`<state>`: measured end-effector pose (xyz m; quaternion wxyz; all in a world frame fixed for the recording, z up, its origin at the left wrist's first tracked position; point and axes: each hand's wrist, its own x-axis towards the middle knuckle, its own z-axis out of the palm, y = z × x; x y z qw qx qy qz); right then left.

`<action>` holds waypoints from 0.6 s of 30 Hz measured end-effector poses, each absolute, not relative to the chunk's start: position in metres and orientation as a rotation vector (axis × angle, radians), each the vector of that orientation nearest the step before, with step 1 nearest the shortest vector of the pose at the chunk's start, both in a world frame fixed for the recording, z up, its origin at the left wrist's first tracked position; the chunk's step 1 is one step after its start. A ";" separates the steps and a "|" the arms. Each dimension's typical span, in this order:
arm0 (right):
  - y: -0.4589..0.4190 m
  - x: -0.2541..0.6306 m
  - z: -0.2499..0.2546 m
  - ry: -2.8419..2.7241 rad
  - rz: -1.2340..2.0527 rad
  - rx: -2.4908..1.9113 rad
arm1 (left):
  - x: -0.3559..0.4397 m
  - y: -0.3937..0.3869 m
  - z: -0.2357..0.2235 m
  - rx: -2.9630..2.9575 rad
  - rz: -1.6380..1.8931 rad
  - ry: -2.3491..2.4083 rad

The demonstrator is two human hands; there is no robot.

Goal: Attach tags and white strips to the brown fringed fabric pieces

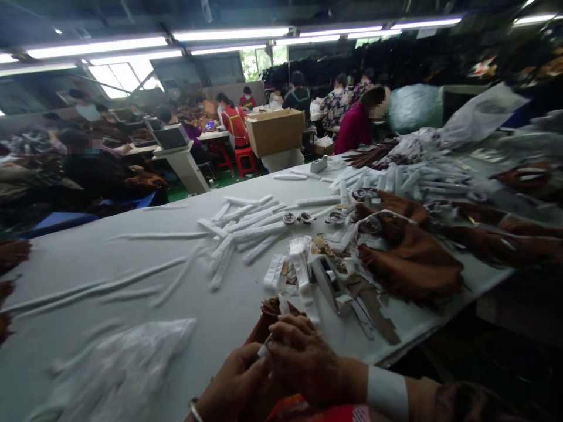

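Close to the table's front edge, both hands are together around a bundle of brown fringed fabric [269, 310]. My left hand [235, 375], with a bracelet at the wrist, is closed with thumb and finger pinching a small white strip [264, 350]. Over the fabric, my right hand [308, 357] is closed, fingers curled on the bundle and touching the strip's other side. A white band circles the right wrist. Just beyond the hands stands a grey tape dispenser [329, 284], among white labels [275, 271] and cardboard scraps [373, 305]. The lower part of the bundle is hidden by my hands.
Folded white strips [250, 225] are scattered across the white table [145, 275]. Brown fabric pieces [409, 255] lie at right, and clear plastic [127, 366] at near left. Beyond the table are a cardboard box [276, 132], red stools [245, 161] and several people working.
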<state>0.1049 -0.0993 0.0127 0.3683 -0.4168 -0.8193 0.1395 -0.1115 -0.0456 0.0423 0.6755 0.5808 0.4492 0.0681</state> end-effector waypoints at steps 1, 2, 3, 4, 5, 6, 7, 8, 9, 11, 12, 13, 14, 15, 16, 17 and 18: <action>-0.101 0.109 0.013 -2.035 0.404 -1.106 | -0.112 -0.044 0.043 1.315 0.146 1.012; -0.103 0.112 0.013 -1.966 0.434 -1.132 | -0.112 -0.043 0.043 1.318 0.136 1.017; -0.103 0.115 0.015 -1.913 0.451 -1.154 | -0.111 -0.042 0.045 1.317 0.129 1.022; -0.103 0.116 0.016 -1.898 0.463 -1.166 | -0.109 -0.041 0.047 1.317 0.128 1.026; -0.101 0.116 0.019 -1.912 0.470 -1.164 | -0.107 -0.041 0.048 1.316 0.131 1.032; -0.100 0.116 0.021 -1.940 0.476 -1.153 | -0.104 -0.040 0.050 1.312 0.138 1.040; -0.098 0.113 0.022 -1.966 0.485 -1.146 | -0.101 -0.040 0.051 1.310 0.149 1.049; -0.096 0.110 0.023 -1.981 0.492 -1.149 | -0.098 -0.039 0.052 1.310 0.157 1.056; -0.095 0.106 0.023 -1.985 0.490 -1.163 | -0.095 -0.039 0.053 1.315 0.158 1.058; -0.096 0.096 0.019 -1.991 0.454 -1.210 | -0.091 -0.040 0.053 1.333 0.154 1.048; -0.097 0.091 0.016 -2.007 0.421 -1.227 | -0.089 -0.040 0.053 1.341 0.153 1.040; -0.099 0.088 0.013 -2.032 0.381 -1.226 | -0.089 -0.041 0.053 1.347 0.154 1.036; -0.101 0.086 0.009 -2.068 0.340 -1.199 | -0.088 -0.041 0.052 1.349 0.155 1.035; -0.102 0.087 0.005 -2.103 0.307 -1.156 | -0.089 -0.042 0.051 1.345 0.154 1.036; -0.102 0.091 0.001 -2.130 0.289 -1.112 | -0.090 -0.041 0.049 1.337 0.152 1.040; -0.101 0.100 -0.005 -2.133 0.289 -1.092 | -0.092 -0.040 0.047 1.328 0.146 1.043; -0.099 0.112 -0.011 -2.096 0.303 -1.119 | -0.094 -0.039 0.045 1.324 0.143 1.050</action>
